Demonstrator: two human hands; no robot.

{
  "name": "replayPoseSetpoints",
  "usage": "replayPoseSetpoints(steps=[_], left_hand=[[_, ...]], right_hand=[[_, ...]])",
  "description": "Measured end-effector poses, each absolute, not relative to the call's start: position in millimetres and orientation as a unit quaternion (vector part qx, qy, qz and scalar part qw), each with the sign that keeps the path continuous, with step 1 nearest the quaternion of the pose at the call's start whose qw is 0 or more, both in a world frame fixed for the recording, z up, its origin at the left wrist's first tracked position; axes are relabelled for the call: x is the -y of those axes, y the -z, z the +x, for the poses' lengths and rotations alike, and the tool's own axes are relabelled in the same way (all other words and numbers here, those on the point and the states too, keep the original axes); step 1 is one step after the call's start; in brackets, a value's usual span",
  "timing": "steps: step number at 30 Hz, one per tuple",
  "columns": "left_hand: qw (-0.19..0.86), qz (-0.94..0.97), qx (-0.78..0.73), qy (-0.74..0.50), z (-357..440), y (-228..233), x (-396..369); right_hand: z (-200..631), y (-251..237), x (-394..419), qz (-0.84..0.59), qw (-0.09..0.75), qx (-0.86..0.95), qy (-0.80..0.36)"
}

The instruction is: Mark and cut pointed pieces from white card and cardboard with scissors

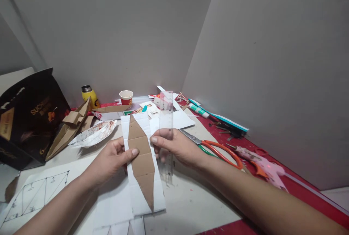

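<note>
A long brown cardboard piece (141, 146), pointed at both ends and creased across, lies on a white card strip (158, 200). My left hand (116, 158) grips both from the left, its thumb pressed flat on the brown piece. At the strip's right edge my right hand (174, 147) is closed, thumb and fingers pinching that edge. A clear plastic ruler (166, 113) stands upright through the right hand's grasp, showing above and below it. Some of the right fingers are hidden behind the strip and ruler.
Orange-handled scissors (220, 151) and a pink glue gun (265, 166) lie at right. A black box (29, 118), a cut cardboard shape (71, 124), a yellow bottle (89, 96) and a paper cup (126, 98) stand left and behind. A drawn sheet (40, 191) lies front left.
</note>
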State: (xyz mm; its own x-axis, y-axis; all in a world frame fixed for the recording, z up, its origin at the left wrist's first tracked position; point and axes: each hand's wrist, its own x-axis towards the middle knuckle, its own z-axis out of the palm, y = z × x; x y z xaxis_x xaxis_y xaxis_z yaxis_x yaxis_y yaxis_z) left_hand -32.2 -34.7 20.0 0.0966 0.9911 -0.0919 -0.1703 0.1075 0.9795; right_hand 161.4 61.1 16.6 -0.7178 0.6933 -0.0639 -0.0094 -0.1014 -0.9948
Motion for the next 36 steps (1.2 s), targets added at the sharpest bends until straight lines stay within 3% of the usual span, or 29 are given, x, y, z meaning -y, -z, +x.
replayPoseSetpoints(steps=[29,36], left_hand=[[0.602,0.473,-0.456,-0.454,-38.9,-16.4,34.8],[0.564,0.455,-0.473,-0.501,-38.9,-20.2,34.1]], right_hand=[[163.7,-23.0,-62.9,-0.276,0.262,0.620,-0.686],[165.6,-27.8,-68.3,-0.315,0.383,0.579,-0.648]])
